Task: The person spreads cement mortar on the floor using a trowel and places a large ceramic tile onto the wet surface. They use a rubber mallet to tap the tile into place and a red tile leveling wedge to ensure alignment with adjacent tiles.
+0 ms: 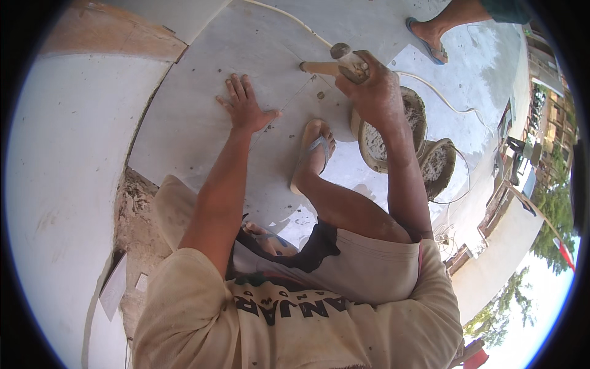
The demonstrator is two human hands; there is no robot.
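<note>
Tile was the surface in play: a broad grey floor [184,123], smooth and faintly glossy, crossed by thin straight joints, dotted with small dark specks. Over at eleven o'clock, the left hand [246,112] was pressed out on it, palm down, fingers and thumb fanned wide, gripping nothing! And up at one o'clock, the right hand [376,92], a fist, fingers curled tight around a mallet [345,58]. What a stubby thing it was: a thick, rounded head, dark and scuffed, one blunt circular end turned up toward the camera, and a pale wooden shaft [319,68] poking out toward nine o'clock, round and plain, darkened at its tip. The fist covered the rest, and whether the mallet met the floor, one could not tell.

Just beyond the right wrist, at two o'clock, came a tan bucket [376,165], thick-rimmed, filled with lumpy, whitish-grey paste; close beside it at three, a second bucket [453,163] with similar crumbly stuff and a thin wire hoop. A pale cable [298,21] curved across the tiles from twelve. Near the middle, a bare foot [316,150] in a thonged sandal was planted flat, while out between eight and nine ran a rough, crumbled strip of rubble [138,215] beside a smooth white panel [61,154].
</note>
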